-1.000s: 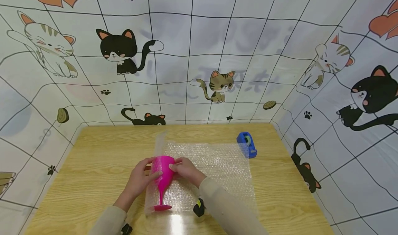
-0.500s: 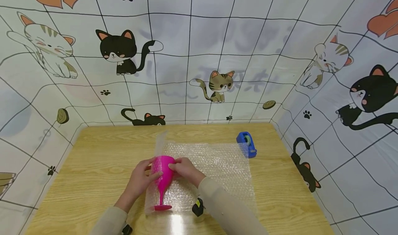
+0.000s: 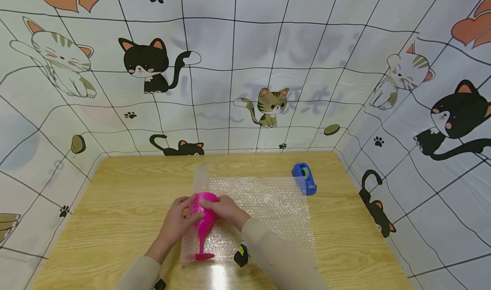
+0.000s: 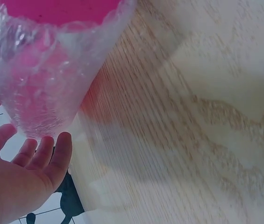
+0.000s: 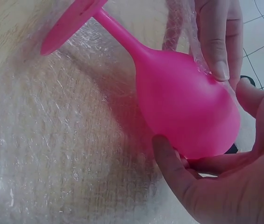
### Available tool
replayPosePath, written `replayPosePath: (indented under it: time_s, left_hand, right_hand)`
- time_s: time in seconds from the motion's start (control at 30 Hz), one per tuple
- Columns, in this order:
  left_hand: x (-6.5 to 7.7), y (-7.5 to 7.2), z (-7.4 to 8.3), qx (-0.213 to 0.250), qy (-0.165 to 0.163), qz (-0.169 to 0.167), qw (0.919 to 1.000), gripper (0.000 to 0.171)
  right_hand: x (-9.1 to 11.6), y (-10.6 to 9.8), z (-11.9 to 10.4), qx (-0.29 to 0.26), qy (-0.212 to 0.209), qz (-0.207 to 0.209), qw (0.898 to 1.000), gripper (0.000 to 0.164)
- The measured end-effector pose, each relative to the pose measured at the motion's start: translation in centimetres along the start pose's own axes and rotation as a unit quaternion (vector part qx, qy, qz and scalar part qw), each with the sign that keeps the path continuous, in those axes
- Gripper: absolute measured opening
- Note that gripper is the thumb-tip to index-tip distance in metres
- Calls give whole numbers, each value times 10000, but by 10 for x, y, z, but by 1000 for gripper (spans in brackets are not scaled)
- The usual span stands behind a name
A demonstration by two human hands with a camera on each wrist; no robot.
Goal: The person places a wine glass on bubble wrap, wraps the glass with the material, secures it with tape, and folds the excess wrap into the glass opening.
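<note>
A bright pink wine goblet (image 3: 207, 221) lies on its side on a sheet of bubble wrap (image 3: 268, 209), its foot towards the person. My left hand (image 3: 177, 222) holds the wrap's left edge folded up over the bowl, thumb on top. In the left wrist view the wrap (image 4: 52, 88) curves round the bowl. My right hand (image 3: 227, 210) grips the bowl near its rim, thumb on the upper side and fingers beneath, as the right wrist view shows on the goblet (image 5: 183, 102). The stem and foot show uncovered there.
A blue tape dispenser (image 3: 304, 179) stands at the back right, partly under the wrap's far corner. The wooden table (image 3: 126, 200) meets cat-printed curtains (image 3: 215, 81) at the back and sides. A black wrist device (image 3: 241, 256) sits by the right sleeve.
The goblet and my left hand have shifted slightly right, bringing the wrap's folded edge further over the bowl. My right thumb has moved left across the bowl.
</note>
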State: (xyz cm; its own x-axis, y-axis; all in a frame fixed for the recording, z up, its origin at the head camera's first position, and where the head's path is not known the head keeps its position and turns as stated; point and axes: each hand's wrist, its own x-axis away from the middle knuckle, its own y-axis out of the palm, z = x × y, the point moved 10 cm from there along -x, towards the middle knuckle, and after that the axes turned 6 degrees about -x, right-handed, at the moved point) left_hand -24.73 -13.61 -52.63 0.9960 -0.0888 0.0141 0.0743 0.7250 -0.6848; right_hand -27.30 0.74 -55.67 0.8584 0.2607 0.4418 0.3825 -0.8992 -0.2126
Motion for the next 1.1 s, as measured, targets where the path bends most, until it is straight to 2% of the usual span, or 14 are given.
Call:
replayPosePath:
  time_s: [0.13, 0.33, 0.6, 1.1]
  left_hand:
    - [0, 2, 1, -15, -8, -31, 10000, 71]
    - [1, 4, -1, 8, -70, -128, 9999, 73]
    - [0, 5, 0, 39, -103, -214, 9997, 73]
    - [0, 4, -1, 301, 49, -473, 9984, 74]
  right_hand:
    - [0, -3, 3, 30, 46, 160, 9999, 65]
    - [-1, -4, 2, 78, -8, 190, 9998, 60]
    - [-2, -8, 6, 97, 46, 286, 9995, 69]
    - [-4, -6, 8, -554, 21, 18, 9985, 63]
